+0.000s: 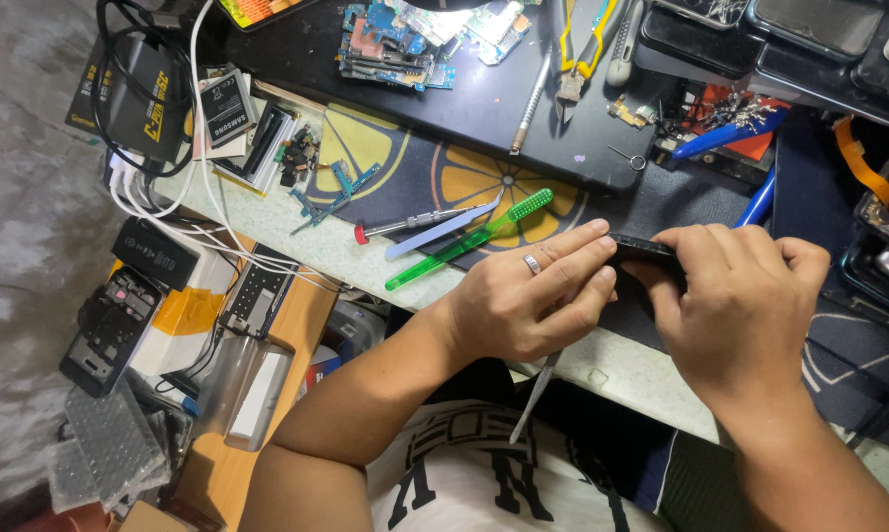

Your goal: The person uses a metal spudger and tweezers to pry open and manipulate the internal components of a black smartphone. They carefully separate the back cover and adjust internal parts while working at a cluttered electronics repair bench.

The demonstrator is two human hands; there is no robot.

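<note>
While both hands are up over the near edge of the bench, the thing they're working on is a thin black phone (643, 246), sandwiched right between them, so only a sliver of its dark edge peeks out. Left hand (528, 300) has a ring on one finger and is curled around the phone's left end, fingers stretched along the top edge, and there's a slim metal tool (535, 396) poking down out from under the palm toward the person's lap, can't tell exactly how it's gripped. Right hand (740, 305) is clamped over the phone's right end, fingers bent down across it, knuckles up. Just past the left hand on the mat there's a green toothbrush (469, 239) lying diagonal, with a flat silver pry blade (442, 229) and a red-capped screwdriver (405, 224) right beside it. Farther back sits a black tray (484, 108) with blue circuit boards (390, 44) and yellow-handled pliers (584, 49) on it.
</note>
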